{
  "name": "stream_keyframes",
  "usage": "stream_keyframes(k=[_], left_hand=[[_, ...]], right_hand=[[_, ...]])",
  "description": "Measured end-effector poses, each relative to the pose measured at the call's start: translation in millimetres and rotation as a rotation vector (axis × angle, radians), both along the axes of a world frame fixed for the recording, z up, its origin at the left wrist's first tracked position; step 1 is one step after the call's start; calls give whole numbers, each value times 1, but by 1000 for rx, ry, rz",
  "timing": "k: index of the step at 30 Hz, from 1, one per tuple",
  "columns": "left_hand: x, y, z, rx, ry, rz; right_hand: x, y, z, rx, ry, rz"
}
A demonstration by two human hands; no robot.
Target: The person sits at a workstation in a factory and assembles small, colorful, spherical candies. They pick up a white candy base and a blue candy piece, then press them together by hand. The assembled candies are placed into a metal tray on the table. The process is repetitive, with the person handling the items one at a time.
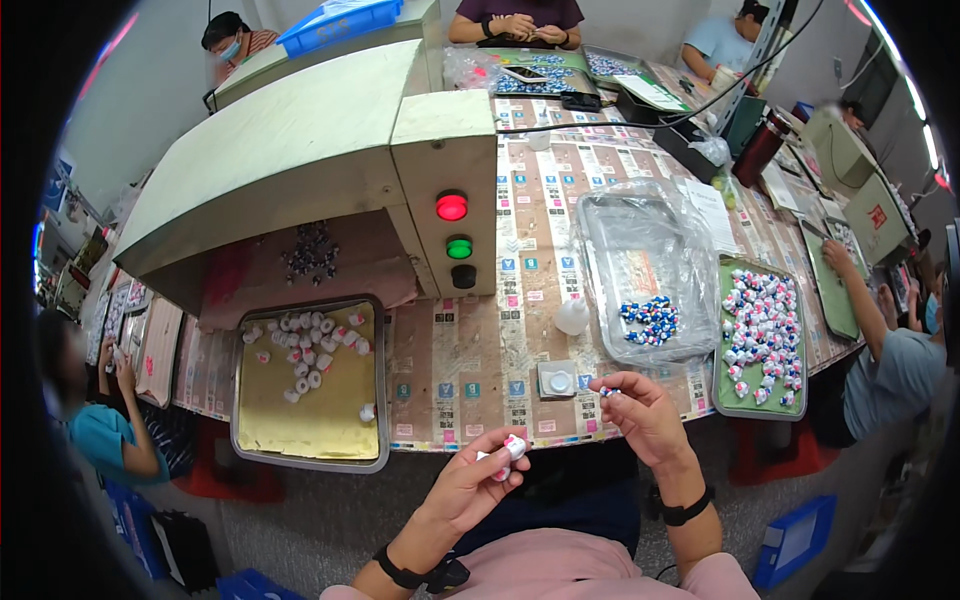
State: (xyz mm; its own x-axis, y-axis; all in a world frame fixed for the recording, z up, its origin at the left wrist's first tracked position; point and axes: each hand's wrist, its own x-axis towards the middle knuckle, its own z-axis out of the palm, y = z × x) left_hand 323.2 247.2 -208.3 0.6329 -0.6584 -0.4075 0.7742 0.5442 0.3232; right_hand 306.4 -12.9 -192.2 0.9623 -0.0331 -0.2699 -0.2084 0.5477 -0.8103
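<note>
- Apparently unjoined yet: the left hand (pixel 468 487) grasps white-and-pink pieces (pixel 514 446); the right hand (pixel 648 420) pinches a blue-and-white piece (pixel 609 392), apart, near the surface (pixel 440 365).
- Seemingly to do: loose blue pieces (pixel 650 322).

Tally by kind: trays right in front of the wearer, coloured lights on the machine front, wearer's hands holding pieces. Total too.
Trays: 3 (yellow-bottomed tray, plastic-wrapped tray, green-lined tray)
Lights: 2 (red light, green light)
Hands holding pieces: 2 (left hand, right hand)
Total: 7
</note>
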Motion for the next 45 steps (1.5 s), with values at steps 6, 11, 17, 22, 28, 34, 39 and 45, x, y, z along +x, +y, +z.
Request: stream_keyframes(k=[6, 11, 17, 22, 28, 34, 39, 45], left_hand=[[0, -3, 1, -28, 34, 11], [-2, -1, -3, -40, 23, 11], [-5, 0, -6, -23, 1, 1], [-5, 3, -4, -6, -6, 27], [-5, 5, -8, -35, 14, 43], [-4, 7, -12, -13, 40, 56], [-3, 5, -12, -5, 40, 58], [-1, -1, -15, -8, 42, 51]], right_hand=[[-7, 17, 0, -76, 50, 6], [-6, 22, 3, -219, 77, -8], [9, 24, 0, -536, -19, -31], [26, 33, -1, -1112, -226, -74], [39, 36, -12, -1319, -352, -12], [46, 35, -18, -1466, -420, 46], [42, 35, -14, -1420, -414, 20], [21, 50, 15, -1188, -318, 7]])
